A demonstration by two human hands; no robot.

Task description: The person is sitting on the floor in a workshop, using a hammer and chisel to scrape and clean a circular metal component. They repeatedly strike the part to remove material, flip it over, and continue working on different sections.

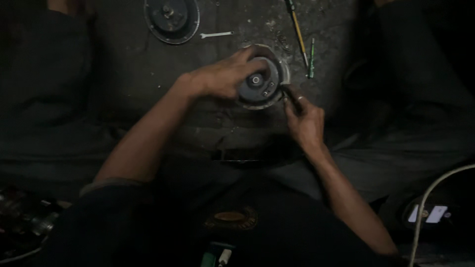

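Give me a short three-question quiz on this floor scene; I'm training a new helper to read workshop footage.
1. True or false: the left hand rests on top of the round metal part.
2. Which lies nearest the second round disc? A) small wrench B) yellow-shafted screwdriver C) white cable
3. Fill in: the right hand meets the round part at its lower ____ edge.

Key: 1 true; 2 A; 3 right.
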